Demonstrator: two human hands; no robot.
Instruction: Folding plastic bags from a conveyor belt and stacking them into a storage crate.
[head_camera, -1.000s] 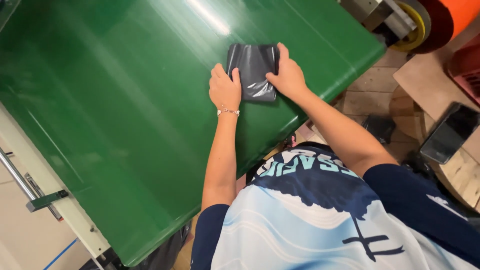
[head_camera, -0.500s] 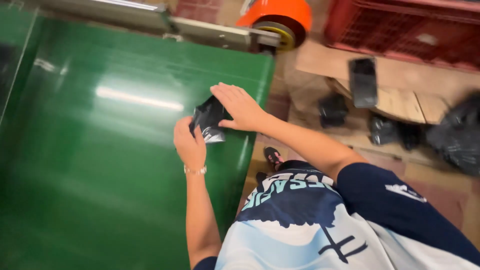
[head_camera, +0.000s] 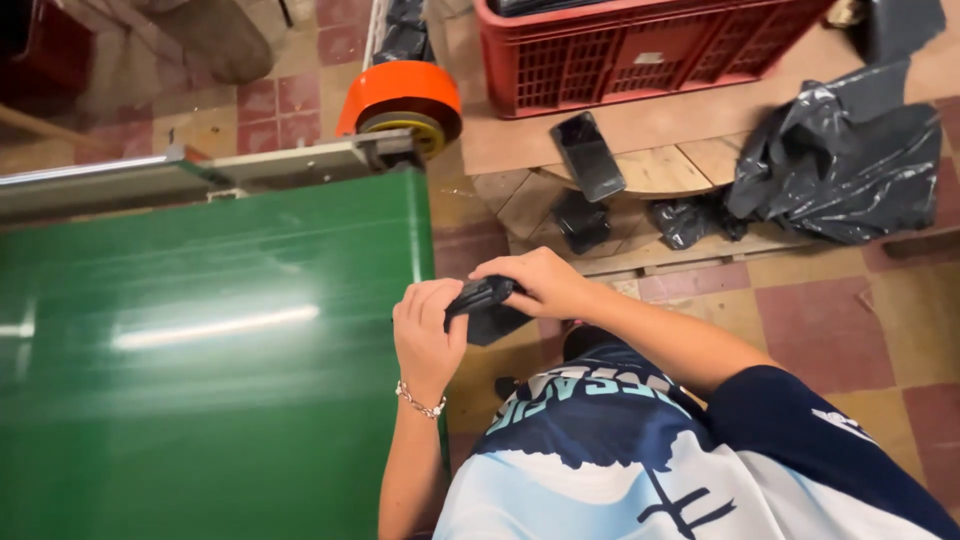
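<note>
Left hand (head_camera: 428, 338) fingers curled into a loose fist around one end of a small folded black glossy plastic bag (head_camera: 483, 300); right hand (head_camera: 535, 283) fingers bent over the other end, pinching it from above. Bag held clear of the surface, in the air just beyond the right edge of the broad shiny green table top (head_camera: 200, 350), above the red-and-tan tiled floor (head_camera: 850, 330). Judged light, thin, limp: it bunches and creases under the fingers, no stiffness of its own. Sheen suggests a slippery film, so a pinch across folded layers should hold better than a flat palm. Not fragile, though likely to unfold if loosened. Further out: round pale wooden platform (head_camera: 650, 170) carrying similar small black packets (head_camera: 585, 155), a crumpled black plastic sheet (head_camera: 840, 160), a red plastic lattice crate (head_camera: 640, 50).
</note>
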